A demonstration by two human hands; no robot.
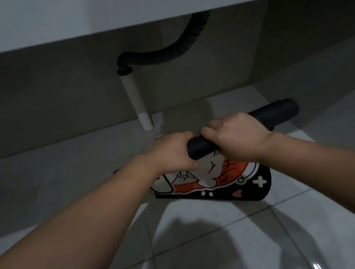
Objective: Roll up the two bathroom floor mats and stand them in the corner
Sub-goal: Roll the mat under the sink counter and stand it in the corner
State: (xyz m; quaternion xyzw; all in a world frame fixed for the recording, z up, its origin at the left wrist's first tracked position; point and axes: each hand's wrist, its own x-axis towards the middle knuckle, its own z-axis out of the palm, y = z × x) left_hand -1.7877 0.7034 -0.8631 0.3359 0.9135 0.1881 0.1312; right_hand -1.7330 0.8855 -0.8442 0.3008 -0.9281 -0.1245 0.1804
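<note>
1. The left hand [172,154] is curled round the near end of the black roll [278,111]. The right hand [238,137] grips it just beside, knuckles up.
2. The roll lies in front of the white pipe [136,101] and to its right, slanting away to the right.
3. The rest of the mat [236,185], a cartoon print in orange, white and black, spreads on the tile floor [208,232], nearer than the pipe.
4. A black ribbed hose [161,55] joins the pipe's top and climbs under the counter [153,1].
</note>
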